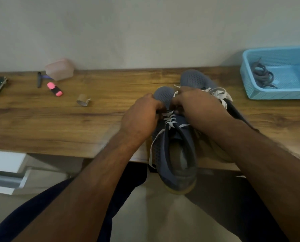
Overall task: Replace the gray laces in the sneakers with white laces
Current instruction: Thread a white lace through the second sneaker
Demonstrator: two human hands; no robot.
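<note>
two blue-gray mesh sneakers on a wooden desk [93, 119]: near sneaker [176, 147], heel overhanging the desk edge, white lace [170, 120] crossed through several eyelets, one free end trailing down its left side; far sneaker [196, 79], apparently laced white. left hand [140, 117] and right hand [196, 103], fingers curled in at the toe-end eyelets, seemingly pinching the lace; fingertips hidden. gray laces [262, 75] heaped in a blue basket [250, 91], well apart. handling note: pull each crossing snug, keep lace flat, even both ends.
</note>
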